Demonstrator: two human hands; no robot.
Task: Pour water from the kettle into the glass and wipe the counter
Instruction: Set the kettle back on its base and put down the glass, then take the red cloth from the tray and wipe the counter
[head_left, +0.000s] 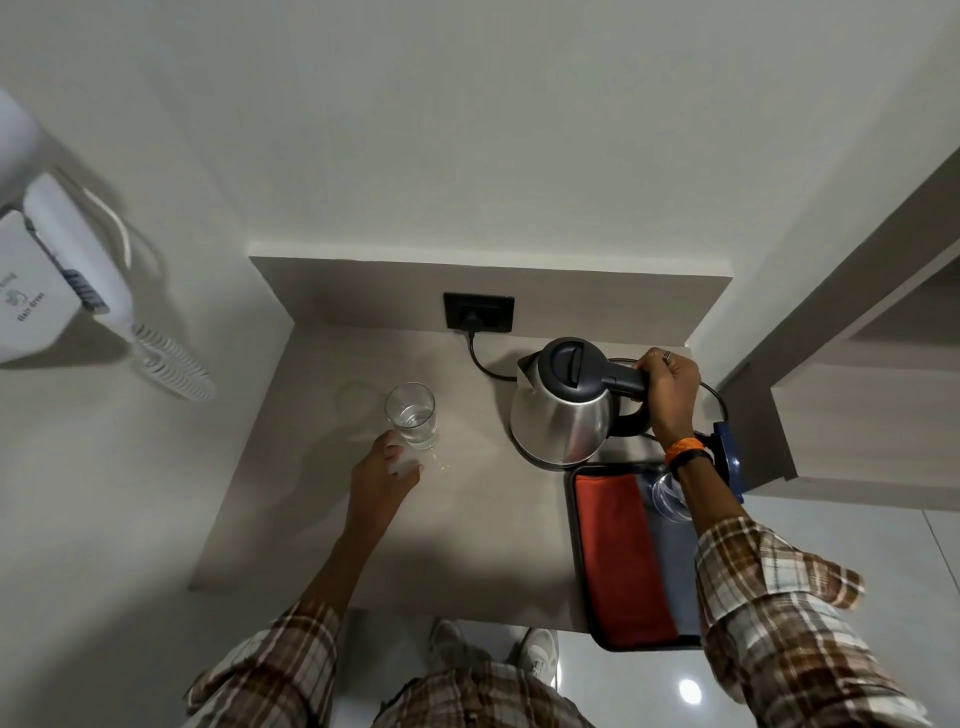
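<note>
A steel kettle (563, 410) with a black lid stands upright at the back right of the beige counter (467, 519), on its base. My right hand (670, 389) is closed around its black handle. A clear glass (411, 415) with some water in it stands left of the kettle. My left hand (382, 475) grips the glass low down, from the near side. A red cloth (623, 556) and a grey-blue cloth (670, 561) lie folded in a black tray (576, 525) at the counter's front right.
The kettle's black cord (480, 358) runs to a wall socket (478, 312) behind it. A second glass (670, 496) lies in the tray, partly hidden by my right arm. A white wall-mounted hair dryer (62, 270) hangs on the left. A shelf unit (857, 405) stands to the right.
</note>
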